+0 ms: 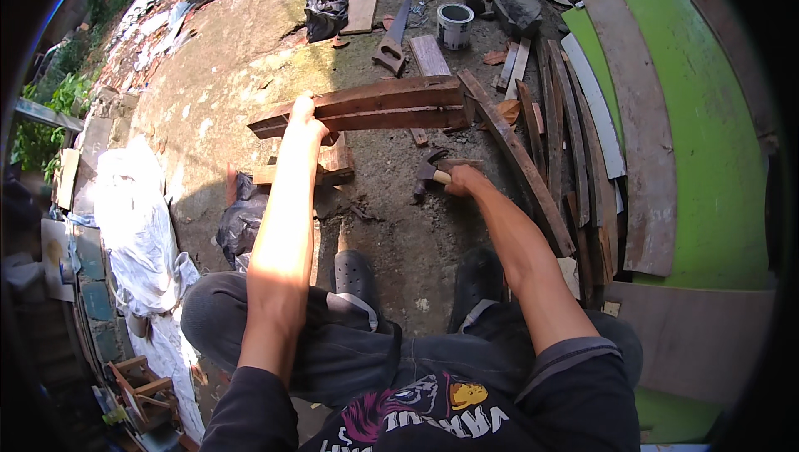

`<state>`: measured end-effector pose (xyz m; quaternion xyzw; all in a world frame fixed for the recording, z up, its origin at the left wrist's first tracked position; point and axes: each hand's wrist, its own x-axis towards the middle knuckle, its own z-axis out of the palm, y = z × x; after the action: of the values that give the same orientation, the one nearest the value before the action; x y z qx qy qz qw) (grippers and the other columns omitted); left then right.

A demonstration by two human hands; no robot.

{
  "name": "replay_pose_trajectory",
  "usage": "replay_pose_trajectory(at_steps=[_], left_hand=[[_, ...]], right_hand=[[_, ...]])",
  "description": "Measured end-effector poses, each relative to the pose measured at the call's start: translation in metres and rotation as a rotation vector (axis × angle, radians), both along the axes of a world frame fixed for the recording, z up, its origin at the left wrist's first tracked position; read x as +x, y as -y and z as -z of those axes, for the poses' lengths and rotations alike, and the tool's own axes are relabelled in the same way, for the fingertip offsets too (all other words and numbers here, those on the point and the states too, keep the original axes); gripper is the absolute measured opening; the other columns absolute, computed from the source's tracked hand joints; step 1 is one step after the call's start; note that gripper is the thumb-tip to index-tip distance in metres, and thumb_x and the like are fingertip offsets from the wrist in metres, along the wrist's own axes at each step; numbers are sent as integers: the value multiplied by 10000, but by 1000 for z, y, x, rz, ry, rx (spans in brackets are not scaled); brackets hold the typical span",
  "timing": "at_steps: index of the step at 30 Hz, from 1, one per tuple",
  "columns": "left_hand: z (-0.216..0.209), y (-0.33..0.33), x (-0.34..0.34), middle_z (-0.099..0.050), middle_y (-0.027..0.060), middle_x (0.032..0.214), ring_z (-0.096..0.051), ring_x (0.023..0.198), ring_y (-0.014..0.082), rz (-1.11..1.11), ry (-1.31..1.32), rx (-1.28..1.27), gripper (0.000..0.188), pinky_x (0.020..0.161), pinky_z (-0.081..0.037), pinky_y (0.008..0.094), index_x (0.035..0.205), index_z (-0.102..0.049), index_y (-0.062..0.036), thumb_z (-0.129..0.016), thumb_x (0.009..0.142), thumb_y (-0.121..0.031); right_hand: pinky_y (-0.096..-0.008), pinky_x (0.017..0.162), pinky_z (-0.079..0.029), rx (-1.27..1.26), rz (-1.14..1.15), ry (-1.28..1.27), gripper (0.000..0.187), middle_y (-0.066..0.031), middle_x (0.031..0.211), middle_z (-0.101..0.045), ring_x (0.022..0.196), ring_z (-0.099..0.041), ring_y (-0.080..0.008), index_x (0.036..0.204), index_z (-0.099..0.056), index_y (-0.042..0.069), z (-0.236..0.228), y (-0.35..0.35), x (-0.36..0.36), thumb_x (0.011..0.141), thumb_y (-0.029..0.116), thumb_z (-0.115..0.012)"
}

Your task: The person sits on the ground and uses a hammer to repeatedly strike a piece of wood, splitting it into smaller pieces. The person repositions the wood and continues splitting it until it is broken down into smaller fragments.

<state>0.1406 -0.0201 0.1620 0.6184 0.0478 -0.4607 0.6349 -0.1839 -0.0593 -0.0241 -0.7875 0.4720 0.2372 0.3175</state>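
Note:
In front of me, my left hand (pixel 306 116) is closed round the left part of a long brown wooden piece (pixel 391 105), which looks like boards joined lengthwise. It lies crosswise, and its right end reaches close to a loose plank (pixel 516 161). Nearer to me, my right hand (pixel 466 181) grips a hammer (pixel 425 177) by its pale wooden handle, close to the head. The hammer is low over the ground, apart from the wooden piece. Below my left hand sits a short wooden block (pixel 337 161), partly hidden by my forearm.
A handsaw (pixel 394 40), an open paint can (pixel 454 26) and a grey stone (pixel 518 11) lie ahead. Several wood strips (pixel 574 136) and green panels (pixel 699 119) line the right. Black plastic bags (pixel 326 16) and white sheeting (pixel 137 219) are on the left.

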Motion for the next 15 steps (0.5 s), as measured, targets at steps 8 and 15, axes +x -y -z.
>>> replay_pose_trajectory(at_steps=[8, 15], left_hand=[[25, 4, 25, -559, 183, 1206, -620, 1003, 315, -119, -175, -225, 491, 862, -522, 528, 1294, -435, -59, -532, 960, -405], [24, -10, 15, -577, 106, 1013, -623, 907, 256, -215, 5, -443, 400, 762, -544, 457, 1103, -530, -31, -620, 889, -357]], right_hand=[[-483, 968, -510, -208, 506, 217, 430, -228, 1182, -681, 1127, -641, -406, 1169, -666, 34, -14, -11, -5, 841, 309, -693], [-516, 927, -504, -298, 657, 284, 440, -234, 1143, -687, 1105, -635, -445, 1157, -631, 58, -20, -3, -37, 871, 385, -706]])
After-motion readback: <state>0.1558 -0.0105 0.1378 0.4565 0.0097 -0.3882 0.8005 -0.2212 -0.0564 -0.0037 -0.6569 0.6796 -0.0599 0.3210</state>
